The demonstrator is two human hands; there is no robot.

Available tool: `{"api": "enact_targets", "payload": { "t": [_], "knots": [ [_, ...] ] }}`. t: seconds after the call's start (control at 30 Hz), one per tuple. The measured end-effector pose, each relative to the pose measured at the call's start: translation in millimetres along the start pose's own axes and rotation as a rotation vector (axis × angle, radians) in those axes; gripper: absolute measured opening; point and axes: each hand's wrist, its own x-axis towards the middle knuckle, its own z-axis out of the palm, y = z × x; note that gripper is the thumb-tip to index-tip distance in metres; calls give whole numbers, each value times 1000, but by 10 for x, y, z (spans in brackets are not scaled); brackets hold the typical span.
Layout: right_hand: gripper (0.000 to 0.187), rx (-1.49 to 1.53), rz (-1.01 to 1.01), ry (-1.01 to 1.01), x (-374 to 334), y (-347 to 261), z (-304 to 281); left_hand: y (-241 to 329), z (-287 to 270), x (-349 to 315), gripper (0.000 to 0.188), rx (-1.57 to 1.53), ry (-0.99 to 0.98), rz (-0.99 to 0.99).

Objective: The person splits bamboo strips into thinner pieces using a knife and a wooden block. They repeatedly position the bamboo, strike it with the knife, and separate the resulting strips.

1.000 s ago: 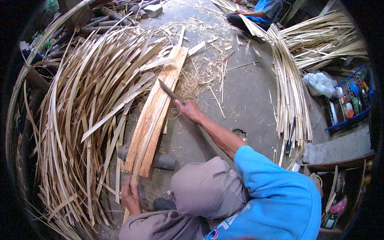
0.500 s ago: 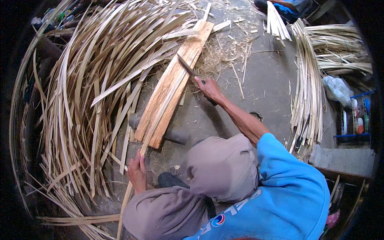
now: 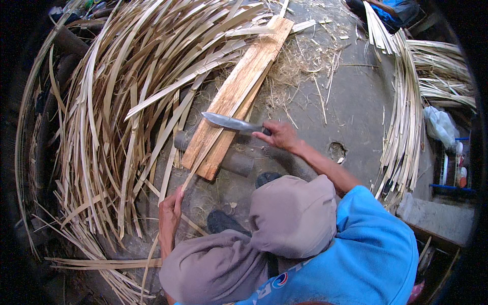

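Note:
A long wooden board slants away from me, its near end propped on a dark cylinder. Along it runs a thin pale bamboo strip, its near part pinched by my left hand just below the board's end. The strip's tail passes down beside my left knee. My right hand is closed round the handle of a knife. Its broad grey blade lies across the lower half of the board, over the strip; whether the edge touches the strip I cannot tell.
A big heap of split bamboo strips fills the left side. Fine shavings litter the floor beyond the board. At the right lie bundled strips, a plastic bag and a blue rack. Another person's arm shows at the top right.
The knife has come down the board toward me, from its upper half to its lower half, and its blade face now shows. My left hand still pinches the strip. The whole view has shifted slightly.

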Motion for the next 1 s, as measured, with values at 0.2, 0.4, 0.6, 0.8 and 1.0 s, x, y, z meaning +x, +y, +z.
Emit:
{"api": "enact_targets", "payload": {
  "t": [0.2, 0.4, 0.6, 0.8, 1.0],
  "knots": [
    [54, -61, 23, 79, 412, 666, -268, 13, -6, 2, 30, 76, -5, 8],
    [50, -1, 157, 75, 395, 743, -279, 185, 4, -55, 30, 171, 33, 34],
    [57, -3, -313, -23, -19, 331, -208, -101, 4, -176, 30, 114, 89, 100],
    [57, 15, 180, -2, 345, 590, -340, 100, -90, -217, 30, 196, 36, -4],
    [54, -43, 323, 38, 419, 855, -479, -33, -127, -330, 29, 192, 64, -11]
  ]
}}
